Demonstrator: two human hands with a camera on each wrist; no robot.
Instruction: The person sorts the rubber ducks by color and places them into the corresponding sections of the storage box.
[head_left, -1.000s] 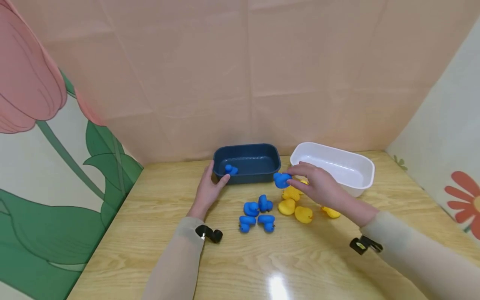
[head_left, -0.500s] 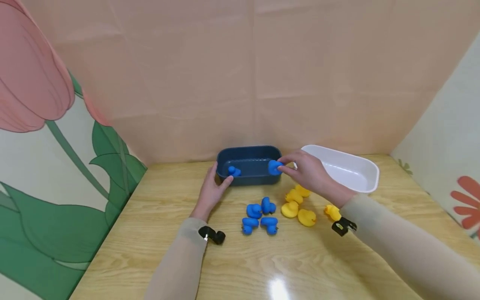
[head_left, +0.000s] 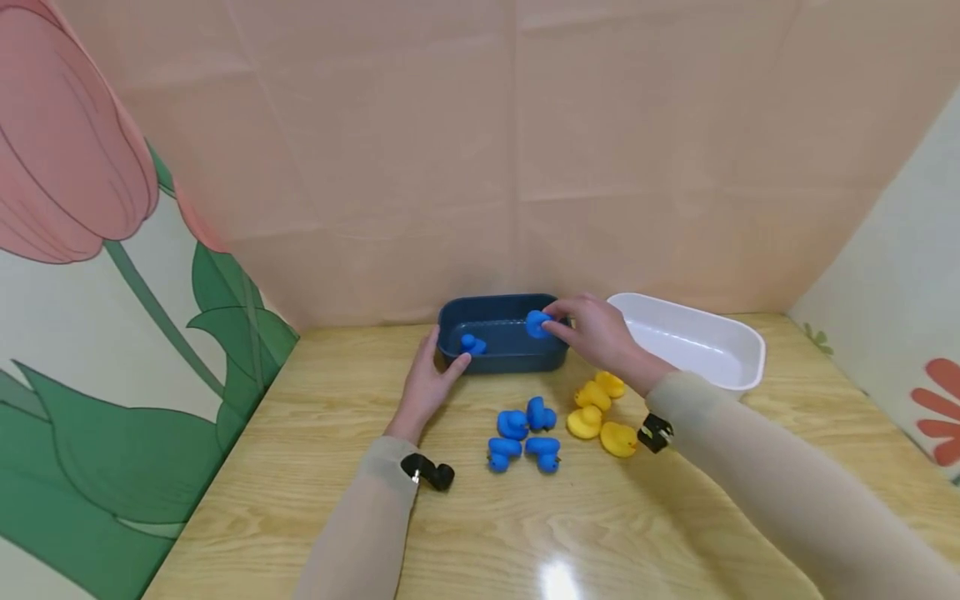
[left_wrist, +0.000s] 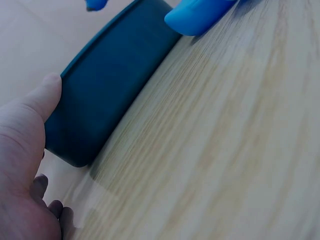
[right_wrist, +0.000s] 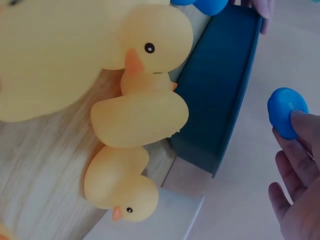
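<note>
My left hand point(head_left: 429, 385) holds the left end of a dark blue tub point(head_left: 517, 363), thumb at its front rim and fingers along its end wall. In the left wrist view the thumb point(left_wrist: 44, 97) touches the tub's rim. My right hand point(head_left: 596, 333) pinches a blue rubber duck point(head_left: 537, 324) above the right part of the tub. The right wrist view shows that duck point(right_wrist: 285, 111) between thumb and fingertips, clear of the rim. Another blue duck point(head_left: 472, 344) sits inside the tub at the left.
Several blue ducks point(head_left: 513, 424) lie on the wooden table point(head_left: 465, 533) in front of the tub. Several yellow ducks point(head_left: 584, 422) lie to their right, below my right forearm. A white tub point(head_left: 738, 354) stands at the back right, before a pink backdrop point(head_left: 375, 167).
My right hand has moved left with the blue duck, from above the yellow ducks to over the dark blue tub. The left hand keeps its place on the tub; the view has shifted slightly.
</note>
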